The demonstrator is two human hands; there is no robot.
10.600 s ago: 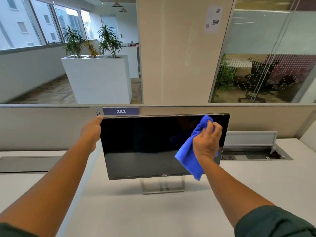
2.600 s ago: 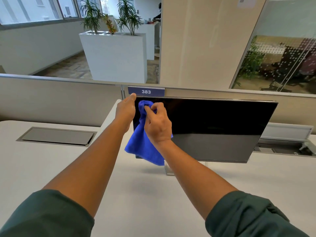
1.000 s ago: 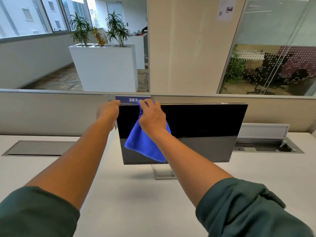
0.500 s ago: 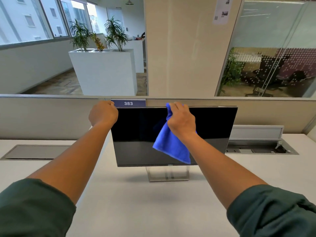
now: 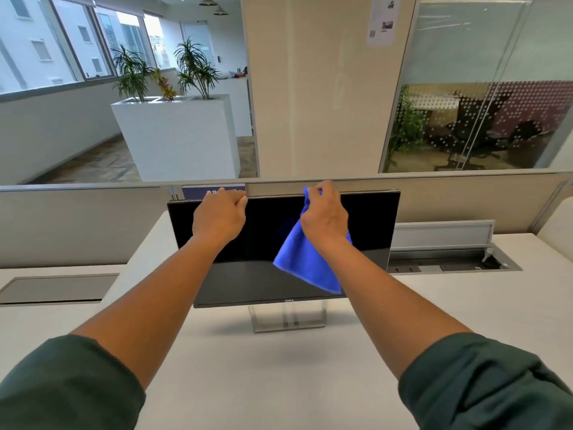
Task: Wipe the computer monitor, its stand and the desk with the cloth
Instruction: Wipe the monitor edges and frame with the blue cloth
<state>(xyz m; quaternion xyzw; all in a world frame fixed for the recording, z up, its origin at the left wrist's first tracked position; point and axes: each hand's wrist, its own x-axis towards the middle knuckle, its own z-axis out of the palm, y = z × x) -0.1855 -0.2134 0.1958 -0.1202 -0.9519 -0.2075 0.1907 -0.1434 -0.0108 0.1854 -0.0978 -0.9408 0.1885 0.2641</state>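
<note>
I am looking down my two bare forearms, dark green sleeves pushed up near the elbows, toward a computer monitor (image 5: 248, 259) standing on a white worktop (image 5: 279, 383). The screen is dark and faces me, tilted slightly back, with a small logo on its lower bezel. It sits on a clear, squared stand (image 5: 288, 318) whose base rests on the worktop directly below the screen's middle.

My left hand (image 5: 218, 217) grips the monitor's top edge, left of centre; its fingers (image 5: 238, 200) are curled over the edge and closed on it. My right hand (image 5: 324, 218) is at the top edge, right of centre, fingers bunched tightly around the upper end of a bright blue cloth (image 5: 305, 265). The cloth hangs down from my fist in a loose triangle in front of the dark screen, its lowest corner near the bottom bezel.

Behind the monitor runs a low beige partition (image 5: 77, 225) with a small blue number plate (image 5: 198, 191), partly hidden by my left hand. A recessed cable tray (image 5: 449, 262) with its lid raised lies in the worktop to the right; a closed grey hatch (image 5: 52, 288) lies to the left. Beyond are a white planter box (image 5: 179, 138) holding green plants, a wide pillar, and a glass-walled room.
</note>
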